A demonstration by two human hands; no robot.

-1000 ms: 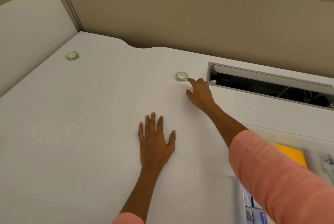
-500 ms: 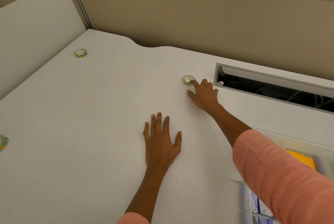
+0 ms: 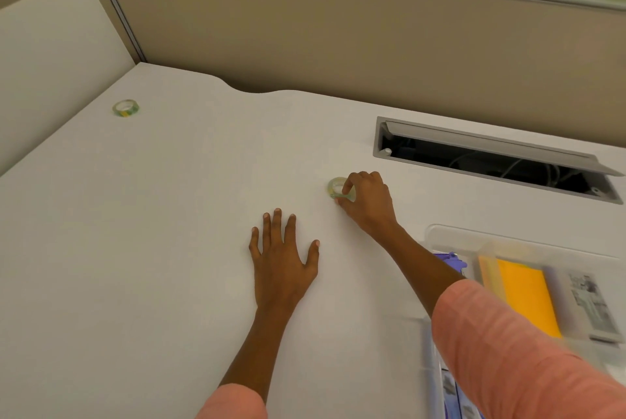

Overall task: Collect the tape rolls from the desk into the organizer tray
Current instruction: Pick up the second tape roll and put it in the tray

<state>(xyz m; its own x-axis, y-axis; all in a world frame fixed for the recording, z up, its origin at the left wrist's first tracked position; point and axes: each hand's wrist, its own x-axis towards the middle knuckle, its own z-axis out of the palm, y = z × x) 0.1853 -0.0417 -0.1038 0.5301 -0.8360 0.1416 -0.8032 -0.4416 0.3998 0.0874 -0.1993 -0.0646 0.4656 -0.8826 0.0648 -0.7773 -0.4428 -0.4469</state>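
Note:
A small clear tape roll [image 3: 337, 185] with a greenish tint sits mid-desk, pinched between the thumb and fingers of my right hand [image 3: 367, 203]. My left hand [image 3: 283, 257] lies flat on the white desk, fingers spread, holding nothing. A second tape roll [image 3: 125, 108], green and yellow, rests near the far left corner of the desk. The clear organizer tray [image 3: 450, 235] stands at the right, partly hidden by my right sleeve, and holds a yellow pad and other items.
An open cable slot [image 3: 491, 158] with dark wiring cuts into the desk behind my right hand. A beige partition wall [image 3: 338, 39] closes the back edge. A curved white divider [image 3: 50, 56] borders the left side.
My right hand has closed its fingers around the near tape roll and drawn it toward me. The view has shifted, and the third roll at the left edge is out of view.

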